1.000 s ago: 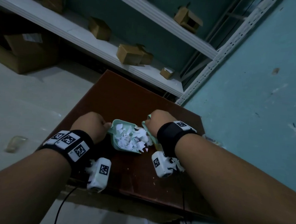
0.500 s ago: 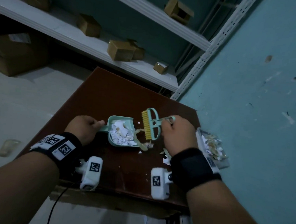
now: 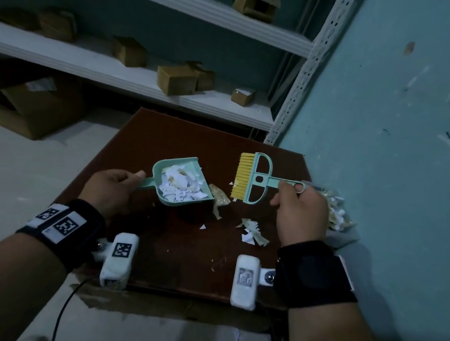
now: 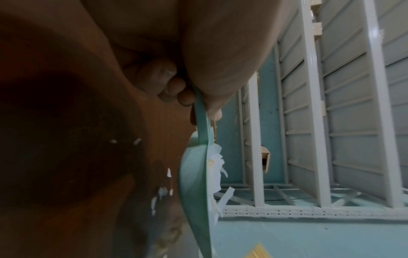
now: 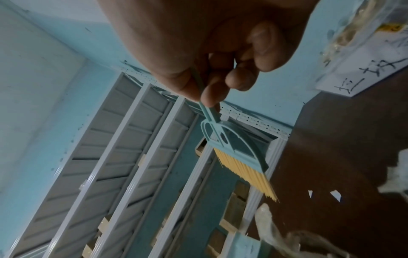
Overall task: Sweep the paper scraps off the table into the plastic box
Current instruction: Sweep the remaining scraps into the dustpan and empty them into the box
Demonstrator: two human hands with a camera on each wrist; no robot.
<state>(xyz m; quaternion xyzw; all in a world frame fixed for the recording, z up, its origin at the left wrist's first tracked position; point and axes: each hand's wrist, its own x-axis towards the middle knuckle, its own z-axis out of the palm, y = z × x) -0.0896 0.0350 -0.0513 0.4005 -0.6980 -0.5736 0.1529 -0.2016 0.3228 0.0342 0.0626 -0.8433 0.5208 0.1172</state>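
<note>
The dustpan (image 3: 183, 182), filled with paper scraps (image 3: 182, 187), is gripped at its handle by the left hand (image 3: 109, 189). The brush (image 3: 252, 178) is pinched by the right hand (image 3: 301, 214). More scraps (image 3: 250, 231) are seen on the table (image 3: 176, 251); the plastic box (image 3: 342, 230) is placed at its right edge.

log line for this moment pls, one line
left hand: holds mint plastic dustpan full of paper scraps | right hand: holds mint yellow-bristled brush | torn white paper scraps on brown table

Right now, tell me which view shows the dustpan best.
The head view: the whole dustpan, full of paper scraps, handle held by the left hand. The left wrist view shows it only edge-on from below. The right wrist view misses it.
</note>
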